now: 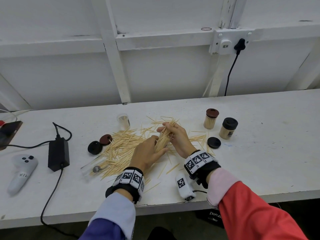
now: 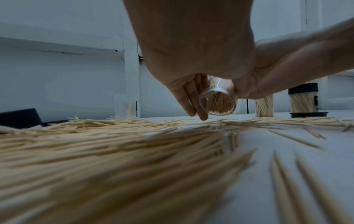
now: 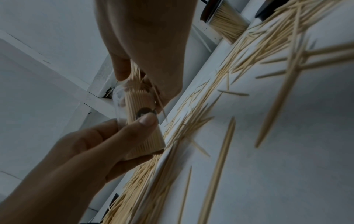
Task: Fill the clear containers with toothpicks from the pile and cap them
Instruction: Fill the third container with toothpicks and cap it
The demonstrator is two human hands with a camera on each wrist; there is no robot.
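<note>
The left hand (image 1: 147, 154) is gripping a tilted clear plastic container (image 1: 161, 142) packed with pale wooden toothpicks above the scattered pile (image 1: 121, 149); the right hand (image 1: 178, 137) is pinching a bundle (image 1: 168, 126) at its mouth. Two capped full jars (image 1: 210, 119) are standing far right.

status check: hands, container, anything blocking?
Left hand grips clear container, tilted, nearly full. Right hand holds toothpick bundle at its mouth. Three loose caps on table; nothing blocking.
</note>
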